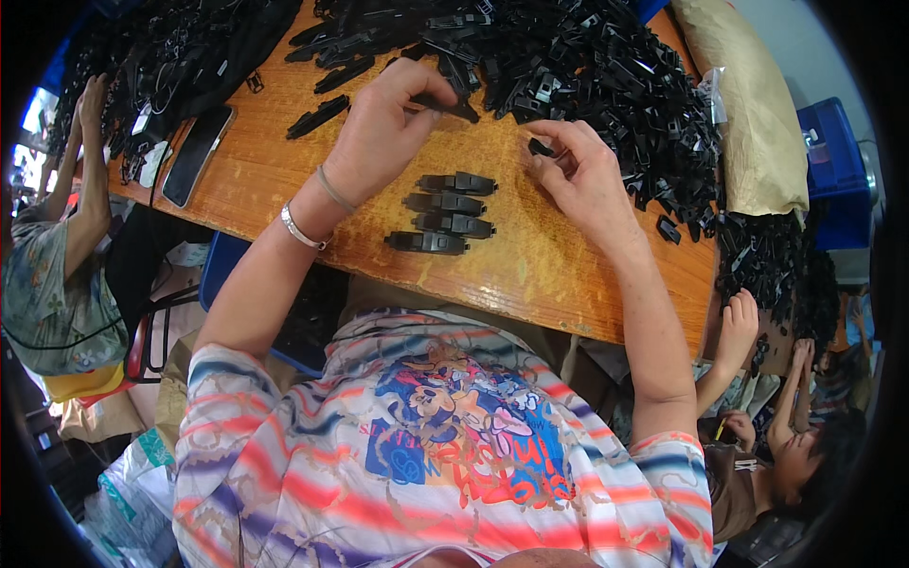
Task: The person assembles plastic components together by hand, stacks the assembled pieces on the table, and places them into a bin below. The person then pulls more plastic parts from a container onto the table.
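At the edge of a large pile of black plastic parts point(587, 66), my left hand point(393, 114) pinches a long, narrow black plastic part point(461, 110). My right hand point(582, 170) has a small black plastic piece point(541, 148) between thumb and fingertips. The two hands are apart, with bare wood between them. Just nearer to me, several assembled-looking black plastic parts point(454, 204) lie in a stacked row on the wooden table point(530, 275). Their exact kind is too unclear to tell. Two loose long parts point(319, 116) lie left of my left hand.
A phone point(197, 156) lies by the table's left edge, near a dark heap of parts point(199, 47). To the right are a tan sack point(753, 104) and a blue bin point(838, 156). Other people's hands point(739, 322) work at both sides.
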The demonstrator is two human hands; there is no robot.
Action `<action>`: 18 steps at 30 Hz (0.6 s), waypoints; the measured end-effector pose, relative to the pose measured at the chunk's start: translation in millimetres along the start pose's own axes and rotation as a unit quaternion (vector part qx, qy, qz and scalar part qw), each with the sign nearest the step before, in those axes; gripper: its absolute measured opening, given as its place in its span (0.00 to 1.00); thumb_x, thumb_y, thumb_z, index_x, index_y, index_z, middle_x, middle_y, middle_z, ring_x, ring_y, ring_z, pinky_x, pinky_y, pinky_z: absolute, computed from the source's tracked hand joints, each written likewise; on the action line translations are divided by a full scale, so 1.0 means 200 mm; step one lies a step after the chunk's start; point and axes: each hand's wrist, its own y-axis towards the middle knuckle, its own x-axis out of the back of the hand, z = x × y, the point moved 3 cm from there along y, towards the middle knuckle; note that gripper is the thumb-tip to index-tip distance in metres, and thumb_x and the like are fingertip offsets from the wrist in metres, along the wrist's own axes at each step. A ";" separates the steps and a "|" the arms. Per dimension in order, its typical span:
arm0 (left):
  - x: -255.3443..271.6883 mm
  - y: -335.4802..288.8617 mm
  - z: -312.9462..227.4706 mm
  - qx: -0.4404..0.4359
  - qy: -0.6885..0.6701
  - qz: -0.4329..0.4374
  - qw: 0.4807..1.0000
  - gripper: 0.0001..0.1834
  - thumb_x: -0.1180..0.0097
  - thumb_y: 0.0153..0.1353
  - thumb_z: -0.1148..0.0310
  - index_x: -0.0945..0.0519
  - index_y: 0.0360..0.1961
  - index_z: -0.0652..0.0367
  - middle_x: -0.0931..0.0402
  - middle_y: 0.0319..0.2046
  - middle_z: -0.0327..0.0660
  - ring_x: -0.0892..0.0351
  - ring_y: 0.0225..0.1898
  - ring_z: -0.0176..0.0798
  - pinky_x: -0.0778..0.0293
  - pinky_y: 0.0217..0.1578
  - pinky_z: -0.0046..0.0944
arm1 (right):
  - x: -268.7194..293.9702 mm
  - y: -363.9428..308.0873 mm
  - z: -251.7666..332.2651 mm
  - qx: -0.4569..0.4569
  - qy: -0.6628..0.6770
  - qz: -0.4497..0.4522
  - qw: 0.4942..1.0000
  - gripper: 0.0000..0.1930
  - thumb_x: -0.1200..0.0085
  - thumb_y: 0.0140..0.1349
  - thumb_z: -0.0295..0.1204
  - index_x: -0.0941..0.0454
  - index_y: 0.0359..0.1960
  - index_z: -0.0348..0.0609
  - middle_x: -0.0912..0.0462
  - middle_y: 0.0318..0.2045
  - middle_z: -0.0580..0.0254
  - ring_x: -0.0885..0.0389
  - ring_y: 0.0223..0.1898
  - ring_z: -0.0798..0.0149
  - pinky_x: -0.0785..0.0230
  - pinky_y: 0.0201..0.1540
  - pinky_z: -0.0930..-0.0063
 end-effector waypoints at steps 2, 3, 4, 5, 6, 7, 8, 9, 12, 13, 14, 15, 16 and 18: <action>0.00 -0.03 0.04 -0.021 0.044 0.029 0.998 0.14 0.35 0.66 0.82 0.15 0.52 0.61 0.17 0.51 0.44 0.15 0.50 0.44 0.19 0.50 0.39 | -0.06 0.00 -0.02 0.005 0.121 -0.025 0.992 0.16 0.32 0.64 0.23 0.15 0.54 0.38 0.18 0.41 0.55 0.13 0.36 0.62 0.18 0.43 0.66; 0.00 -0.04 0.05 -0.042 0.089 0.058 0.994 0.13 0.35 0.66 0.81 0.15 0.51 0.62 0.17 0.52 0.44 0.15 0.50 0.44 0.19 0.50 0.39 | -0.08 -0.02 -0.03 -0.012 0.164 -0.025 0.986 0.16 0.32 0.63 0.23 0.16 0.52 0.37 0.19 0.40 0.56 0.13 0.36 0.63 0.19 0.42 0.67; 0.00 -0.05 0.06 -0.042 0.088 0.059 0.993 0.13 0.35 0.66 0.81 0.15 0.51 0.62 0.17 0.52 0.44 0.15 0.50 0.44 0.19 0.50 0.39 | -0.08 -0.03 -0.02 -0.013 0.164 -0.025 0.986 0.16 0.32 0.63 0.23 0.16 0.52 0.37 0.19 0.40 0.56 0.13 0.36 0.63 0.19 0.42 0.67; 0.00 -0.08 0.05 -0.048 0.087 0.074 0.992 0.12 0.34 0.67 0.80 0.15 0.50 0.63 0.17 0.52 0.44 0.14 0.50 0.45 0.19 0.50 0.39 | -0.08 -0.03 0.00 -0.031 0.126 -0.015 0.991 0.15 0.33 0.63 0.23 0.16 0.52 0.38 0.18 0.41 0.55 0.12 0.36 0.61 0.18 0.42 0.66; 0.00 -0.09 0.04 -0.054 0.085 0.089 0.991 0.11 0.34 0.68 0.79 0.15 0.50 0.63 0.17 0.52 0.45 0.14 0.50 0.46 0.19 0.51 0.40 | -0.07 -0.04 0.00 -0.048 0.088 -0.005 0.995 0.15 0.34 0.63 0.23 0.17 0.51 0.38 0.18 0.42 0.55 0.11 0.36 0.59 0.18 0.42 0.65; 0.00 -0.10 0.04 -0.054 0.085 0.089 0.991 0.11 0.34 0.68 0.79 0.15 0.50 0.63 0.17 0.52 0.45 0.14 0.50 0.46 0.19 0.51 0.40 | -0.07 -0.05 0.00 -0.049 0.088 -0.004 0.995 0.15 0.34 0.63 0.23 0.17 0.51 0.38 0.18 0.42 0.55 0.11 0.36 0.59 0.18 0.42 0.65; 0.00 -0.10 0.04 -0.038 0.078 0.092 0.992 0.11 0.34 0.68 0.78 0.15 0.50 0.63 0.17 0.52 0.45 0.14 0.50 0.47 0.19 0.51 0.42 | -0.06 -0.06 0.00 -0.038 0.042 -0.002 0.998 0.15 0.35 0.63 0.23 0.17 0.51 0.39 0.17 0.43 0.54 0.10 0.37 0.56 0.17 0.43 0.62; 0.00 -0.11 0.04 -0.022 0.071 0.095 0.993 0.11 0.33 0.68 0.77 0.15 0.50 0.63 0.16 0.51 0.45 0.13 0.50 0.49 0.18 0.51 0.43 | -0.06 -0.06 0.00 -0.027 -0.004 0.000 1.000 0.14 0.36 0.63 0.23 0.18 0.51 0.41 0.16 0.45 0.53 0.10 0.37 0.52 0.17 0.43 0.58; -0.01 -0.11 0.02 0.014 0.084 0.077 0.993 0.10 0.33 0.69 0.76 0.14 0.50 0.63 0.15 0.50 0.46 0.13 0.50 0.51 0.18 0.50 0.45 | -0.06 -0.08 0.03 0.038 -0.083 -0.009 0.996 0.15 0.35 0.64 0.24 0.17 0.52 0.43 0.16 0.47 0.52 0.10 0.40 0.46 0.16 0.44 0.51; -0.02 -0.11 0.03 0.015 0.084 0.077 0.993 0.10 0.33 0.69 0.76 0.14 0.50 0.63 0.15 0.50 0.46 0.13 0.50 0.51 0.18 0.50 0.45 | -0.06 -0.07 0.04 0.038 -0.083 -0.008 0.996 0.15 0.35 0.64 0.24 0.17 0.52 0.43 0.16 0.47 0.52 0.10 0.40 0.46 0.16 0.44 0.51; -0.02 -0.12 0.03 0.007 0.088 0.062 0.994 0.10 0.32 0.68 0.76 0.14 0.50 0.62 0.15 0.49 0.47 0.13 0.50 0.52 0.19 0.50 0.46 | -0.06 -0.07 0.05 0.040 -0.098 0.004 0.994 0.15 0.34 0.64 0.25 0.17 0.53 0.44 0.16 0.47 0.53 0.10 0.40 0.46 0.16 0.44 0.50; -0.02 -0.12 0.04 -0.001 0.092 0.046 0.995 0.11 0.32 0.68 0.75 0.13 0.50 0.62 0.15 0.48 0.47 0.14 0.50 0.53 0.19 0.50 0.46 | -0.07 -0.07 0.06 0.042 -0.112 0.016 0.993 0.15 0.32 0.65 0.26 0.16 0.53 0.45 0.16 0.47 0.53 0.10 0.40 0.45 0.16 0.44 0.50; -0.02 -0.13 0.04 -0.001 0.091 0.046 0.995 0.11 0.32 0.68 0.75 0.13 0.50 0.62 0.15 0.48 0.47 0.14 0.50 0.53 0.19 0.50 0.46 | -0.08 -0.07 0.06 0.042 -0.112 0.016 0.993 0.15 0.32 0.65 0.26 0.16 0.53 0.45 0.16 0.47 0.53 0.10 0.40 0.45 0.16 0.44 0.50; -0.01 -0.13 0.04 -0.029 0.178 0.045 0.983 0.12 0.30 0.65 0.74 0.13 0.49 0.62 0.16 0.47 0.48 0.16 0.50 0.54 0.20 0.50 0.48 | -0.09 -0.07 0.07 0.056 -0.138 0.010 0.989 0.12 0.31 0.65 0.26 0.14 0.50 0.46 0.16 0.46 0.54 0.10 0.41 0.44 0.16 0.44 0.50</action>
